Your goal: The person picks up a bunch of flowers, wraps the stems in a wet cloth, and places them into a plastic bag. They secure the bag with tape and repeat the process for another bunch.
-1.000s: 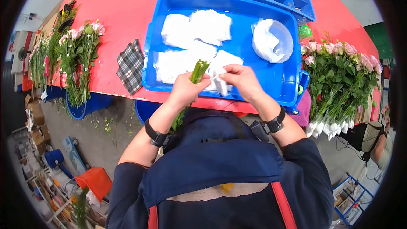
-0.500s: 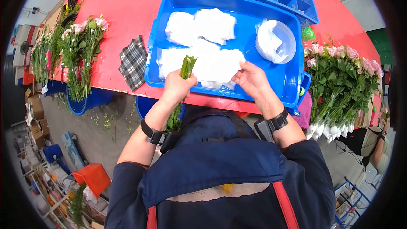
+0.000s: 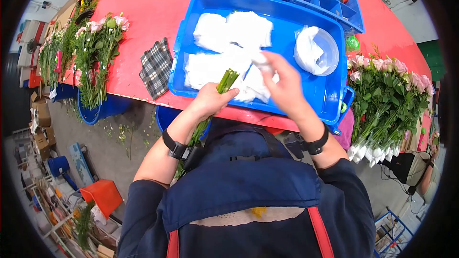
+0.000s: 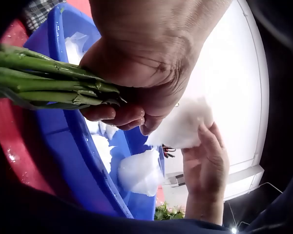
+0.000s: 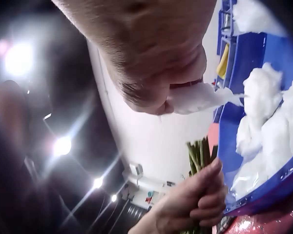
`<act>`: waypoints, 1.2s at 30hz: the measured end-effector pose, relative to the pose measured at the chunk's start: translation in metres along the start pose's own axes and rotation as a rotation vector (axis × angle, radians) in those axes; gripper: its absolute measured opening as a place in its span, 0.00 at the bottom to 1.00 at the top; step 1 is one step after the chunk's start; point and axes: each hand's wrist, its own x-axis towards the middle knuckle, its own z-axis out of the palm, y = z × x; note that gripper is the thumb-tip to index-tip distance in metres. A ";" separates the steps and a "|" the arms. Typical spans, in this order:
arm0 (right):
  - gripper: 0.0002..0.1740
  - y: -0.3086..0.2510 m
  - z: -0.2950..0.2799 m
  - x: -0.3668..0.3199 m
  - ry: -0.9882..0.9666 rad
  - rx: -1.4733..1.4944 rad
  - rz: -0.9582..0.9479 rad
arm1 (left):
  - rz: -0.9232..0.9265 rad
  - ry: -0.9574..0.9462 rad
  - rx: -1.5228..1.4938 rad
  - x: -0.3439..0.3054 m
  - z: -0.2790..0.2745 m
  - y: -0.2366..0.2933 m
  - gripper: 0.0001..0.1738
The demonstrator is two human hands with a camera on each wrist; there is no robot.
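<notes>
In my left hand (image 3: 213, 101) I grip a bundle of cut green stems (image 3: 227, 80), their ends pointing up over the tray's near edge. Leaves hang below the fist. My right hand (image 3: 286, 86), slightly blurred, is raised over the blue tray (image 3: 260, 1) to the right of the stems. Its fingers and thumb pinch a piece of white cotton wadding (image 4: 180, 124), which shows plainly in both wrist views. Stacks of white wadding (image 3: 210, 69) lie in the tray below. The stem ends (image 5: 199, 153) stand apart from the pinched piece.
A clear round tub (image 3: 330, 62) with white material sits at the tray's right. Blue divided boxes (image 3: 330, 5) stand behind. Pink rose bunches (image 3: 382, 86) with white-wrapped ends lie at right, more flowers (image 3: 98, 52) at left. A checked cloth (image 3: 157, 69) lies beside the tray.
My right hand moved from beside the stem ends to the wadding, then rose with a piece of it. My left hand keeps its grip on the stems, now tilted more to the right.
</notes>
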 end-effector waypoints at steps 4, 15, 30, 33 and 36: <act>0.26 -0.012 0.034 -0.005 -0.181 -0.153 -0.326 | 0.066 -0.062 -0.137 -0.006 0.003 0.008 0.14; 0.29 0.001 0.056 0.003 -0.270 0.936 0.555 | 0.203 -0.354 -0.778 -0.006 -0.013 -0.025 0.25; 0.20 0.009 0.085 0.004 -0.119 1.073 0.699 | 0.166 -0.262 -0.884 0.004 -0.008 -0.021 0.22; 0.19 -0.006 0.093 0.010 -0.017 1.177 0.712 | 0.111 -0.152 -0.730 0.006 -0.013 -0.018 0.22; 0.18 0.001 0.097 0.011 -0.035 1.148 0.713 | 0.018 -0.116 -0.675 0.004 -0.017 -0.006 0.22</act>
